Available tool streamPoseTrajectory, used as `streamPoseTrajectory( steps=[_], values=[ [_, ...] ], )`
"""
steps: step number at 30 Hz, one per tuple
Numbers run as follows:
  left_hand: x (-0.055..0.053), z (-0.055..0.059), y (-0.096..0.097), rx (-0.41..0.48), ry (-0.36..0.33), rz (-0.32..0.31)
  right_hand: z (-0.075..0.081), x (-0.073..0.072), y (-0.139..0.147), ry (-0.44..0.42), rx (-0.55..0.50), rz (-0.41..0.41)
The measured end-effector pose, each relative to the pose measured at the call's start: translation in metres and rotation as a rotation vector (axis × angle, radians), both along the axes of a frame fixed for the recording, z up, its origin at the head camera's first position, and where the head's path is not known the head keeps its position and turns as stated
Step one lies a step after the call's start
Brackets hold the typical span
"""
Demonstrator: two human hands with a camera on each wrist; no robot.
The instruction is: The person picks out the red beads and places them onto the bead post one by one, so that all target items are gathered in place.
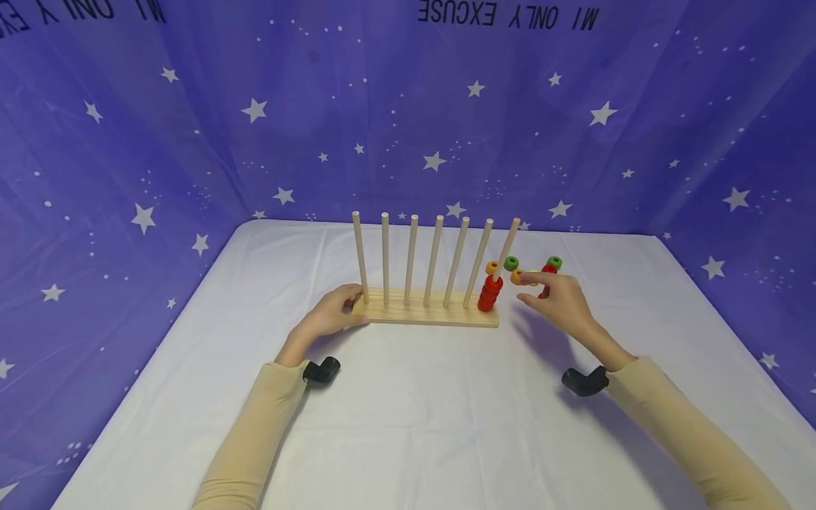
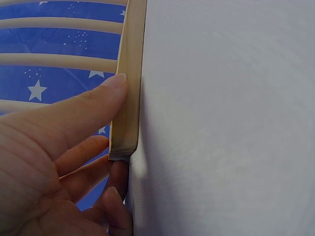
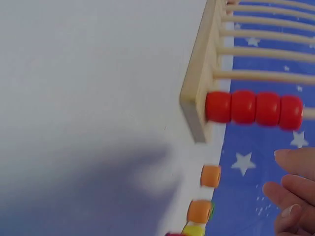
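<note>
A wooden peg rack (image 1: 414, 316), its row of upright pegs standing on a flat base, sits on the white table. My left hand (image 1: 331, 312) grips the left end of that base; in the left wrist view the thumb (image 2: 93, 110) presses on its edge, with fingers on the far side. Several red beads (image 3: 243, 108) are stacked on the rightmost peg. Just right of this stack my right hand (image 1: 562, 304) hovers, thumb and fingers apart. No bead shows between the right fingertips (image 3: 283, 157).
Loose beads lie beyond the right hand: orange (image 1: 491, 268), green (image 1: 511, 263), another green (image 1: 555, 262), red (image 1: 550, 269) and a partly hidden yellow (image 3: 195, 230). A purple star-patterned curtain (image 1: 382, 106) surrounds the white table (image 1: 408, 425).
</note>
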State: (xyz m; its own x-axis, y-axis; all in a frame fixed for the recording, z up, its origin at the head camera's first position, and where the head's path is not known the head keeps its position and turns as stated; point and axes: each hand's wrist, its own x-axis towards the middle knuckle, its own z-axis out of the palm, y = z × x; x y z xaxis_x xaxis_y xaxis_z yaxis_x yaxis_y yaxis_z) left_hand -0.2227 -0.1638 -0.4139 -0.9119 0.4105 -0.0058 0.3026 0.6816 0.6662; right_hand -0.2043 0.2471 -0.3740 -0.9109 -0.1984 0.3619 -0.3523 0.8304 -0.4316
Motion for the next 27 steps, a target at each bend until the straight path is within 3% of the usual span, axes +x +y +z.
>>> streamPoseTrajectory(
  steps=[13,27],
  values=[
    [-0.003,-0.004,-0.001,0.006,0.0,0.002,-0.013,-0.002,0.038,-0.095,0.02,-0.117],
    [-0.001,-0.004,0.002,0.018,0.0,0.0,-0.031,-0.007,0.055,-0.168,0.05,-0.149]
  ],
)
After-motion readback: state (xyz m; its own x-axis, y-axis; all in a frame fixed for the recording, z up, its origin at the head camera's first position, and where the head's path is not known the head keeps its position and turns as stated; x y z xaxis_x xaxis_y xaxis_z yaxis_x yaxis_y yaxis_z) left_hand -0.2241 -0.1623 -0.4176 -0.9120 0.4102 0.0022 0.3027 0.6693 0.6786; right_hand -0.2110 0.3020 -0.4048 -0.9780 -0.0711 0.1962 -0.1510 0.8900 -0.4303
